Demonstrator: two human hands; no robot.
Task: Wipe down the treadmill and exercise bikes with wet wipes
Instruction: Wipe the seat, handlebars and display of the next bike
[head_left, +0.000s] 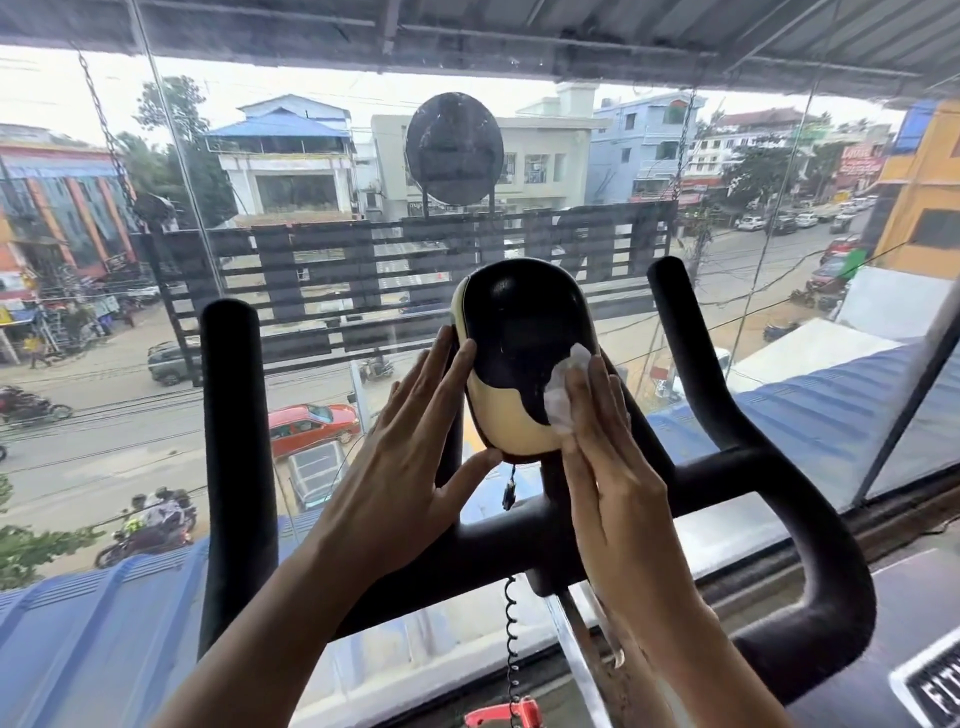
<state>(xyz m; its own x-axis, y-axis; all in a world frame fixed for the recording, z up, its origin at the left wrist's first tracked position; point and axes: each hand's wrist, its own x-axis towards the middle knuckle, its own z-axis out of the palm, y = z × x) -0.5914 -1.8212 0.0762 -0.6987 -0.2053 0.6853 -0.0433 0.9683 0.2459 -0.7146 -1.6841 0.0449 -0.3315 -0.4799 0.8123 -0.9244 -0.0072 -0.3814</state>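
Observation:
An exercise bike's black and cream console (519, 332) stands at the centre, above black foam handlebars (748, 467). My left hand (410, 441) steadies the console's left edge, fingers spread and thumb under its bottom rim. Flat against the console's lower right side, my right hand (613, 457) presses a crumpled white wet wipe (563, 395). The wipe shows above my fingertips on the black and cream face.
The left upright handlebar grip (234, 441) rises beside my left arm. A coiled cable (511, 639) hangs below the console, and a red knob (506, 714) sits at the bottom. A large glass window (311, 260) lies straight ahead over a street. A labelled machine edge (930, 686) is at lower right.

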